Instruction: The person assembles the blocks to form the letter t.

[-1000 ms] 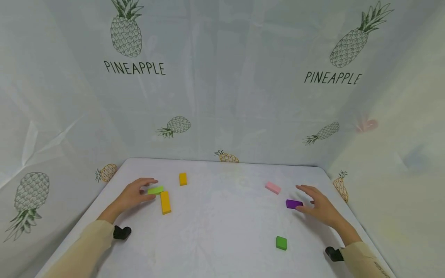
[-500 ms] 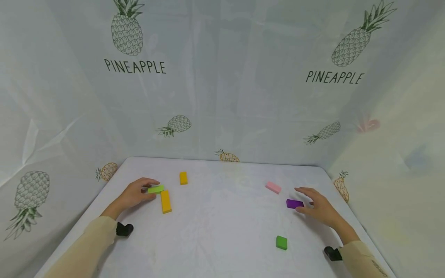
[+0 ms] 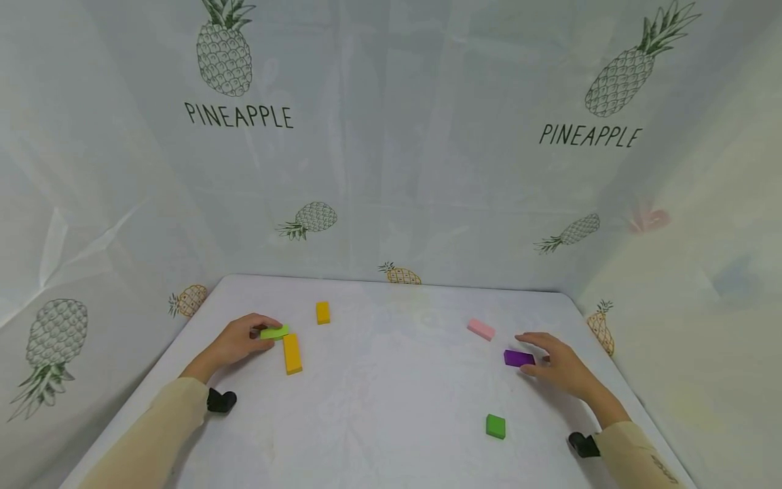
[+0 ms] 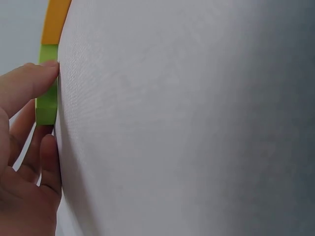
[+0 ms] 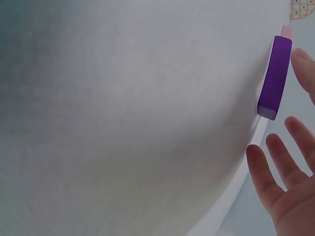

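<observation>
On the left of the table, a light green block (image 3: 273,333) lies flat, one end meeting a long yellow block (image 3: 292,354). My left hand (image 3: 235,341) pinches this green block; in the left wrist view the thumb presses one face and fingers reach round the other side. A purple block (image 3: 518,358) lies on the right. My right hand (image 3: 559,367) is spread around it, thumb beside its near side and fingers beyond its far side. The right wrist view shows loose fingers (image 5: 279,152) apart from the purple block (image 5: 276,78).
A shorter yellow block (image 3: 322,313) lies farther back on the left. Behind the purple block is a pink block (image 3: 481,329), and a green block (image 3: 495,426) sits nearer the front. White pineapple-print cloth (image 3: 415,149) hangs behind the table (image 3: 391,394).
My left hand has closed its fingers onto the light green block. The fingers of my right hand have come slightly nearer the purple block. The blocks stay where they were.
</observation>
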A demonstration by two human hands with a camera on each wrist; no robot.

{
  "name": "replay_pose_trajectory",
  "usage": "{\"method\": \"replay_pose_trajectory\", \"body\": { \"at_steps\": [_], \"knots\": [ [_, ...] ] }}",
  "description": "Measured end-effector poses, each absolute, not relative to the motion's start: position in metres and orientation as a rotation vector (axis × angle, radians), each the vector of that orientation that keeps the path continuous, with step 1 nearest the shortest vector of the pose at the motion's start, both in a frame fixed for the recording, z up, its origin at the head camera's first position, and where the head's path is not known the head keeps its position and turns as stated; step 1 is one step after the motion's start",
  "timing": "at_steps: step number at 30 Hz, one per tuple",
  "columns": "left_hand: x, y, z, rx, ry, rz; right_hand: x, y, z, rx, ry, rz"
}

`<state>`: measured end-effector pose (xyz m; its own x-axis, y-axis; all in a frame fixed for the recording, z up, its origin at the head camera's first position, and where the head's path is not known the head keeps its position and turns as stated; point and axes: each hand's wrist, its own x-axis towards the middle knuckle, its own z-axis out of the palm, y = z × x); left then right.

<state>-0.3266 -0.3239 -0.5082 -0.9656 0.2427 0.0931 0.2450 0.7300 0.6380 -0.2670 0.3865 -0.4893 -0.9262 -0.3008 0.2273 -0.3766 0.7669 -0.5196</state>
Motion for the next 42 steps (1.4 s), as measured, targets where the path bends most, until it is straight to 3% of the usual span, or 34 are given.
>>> {"method": "replay_pose_trajectory", "body": {
  "at_steps": [42],
  "knots": [
    [-0.331, -0.324, -0.505, -0.346, -3.018, -1.041, -0.277, 0.384, -0.493, 0.459, -2.928, 0.952]
  ]
}}
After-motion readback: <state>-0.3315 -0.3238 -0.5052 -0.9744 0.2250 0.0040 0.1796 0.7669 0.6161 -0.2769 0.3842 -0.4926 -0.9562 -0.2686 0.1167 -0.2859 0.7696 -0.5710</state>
